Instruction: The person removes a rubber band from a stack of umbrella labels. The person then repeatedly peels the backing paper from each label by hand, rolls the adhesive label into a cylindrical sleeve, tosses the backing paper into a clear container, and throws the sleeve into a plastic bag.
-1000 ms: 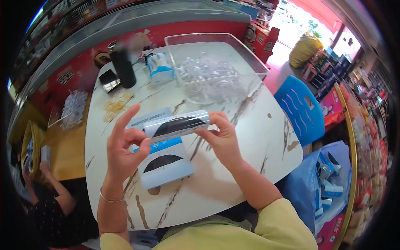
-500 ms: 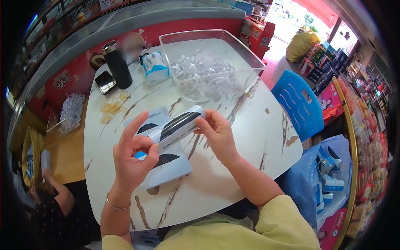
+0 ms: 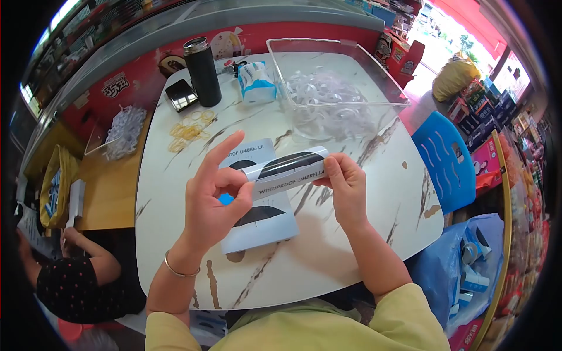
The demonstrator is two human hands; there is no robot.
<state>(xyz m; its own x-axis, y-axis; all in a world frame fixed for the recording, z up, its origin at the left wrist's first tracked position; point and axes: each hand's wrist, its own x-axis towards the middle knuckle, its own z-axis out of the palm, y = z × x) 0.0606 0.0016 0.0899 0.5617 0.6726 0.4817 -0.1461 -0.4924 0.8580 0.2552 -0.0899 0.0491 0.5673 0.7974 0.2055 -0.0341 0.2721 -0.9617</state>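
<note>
Between my two hands, above the marble-patterned table (image 3: 316, 263), is a rolled printed paper sleeve (image 3: 290, 174) marked "WINDPROOF UMBRELLA". My left hand (image 3: 213, 199) pinches its left end with thumb and curled fingers, the index finger pointing up. At the right end, my right hand (image 3: 348, 190) grips it, thumb on the near side. Flat printed sheets (image 3: 260, 228) with the same umbrella picture lie below, partly hidden by the roll and my left hand. Yellow rubber bands (image 3: 190, 130) lie loosely beyond my left hand.
A clear plastic bin (image 3: 357, 106) holds many translucent bands (image 3: 325, 90). Near it stand a tissue pack (image 3: 256, 85), black flask (image 3: 203, 75) and phone (image 3: 181, 95). A blue chair (image 3: 445, 164) and blue bag (image 3: 430, 254) of rolled sleeves are right. Another person (image 3: 70, 284) works left.
The view has swung, so the table sits further right and more of the other person shows. Both hands still hold the sleeve, its lettering now facing me more fully.
</note>
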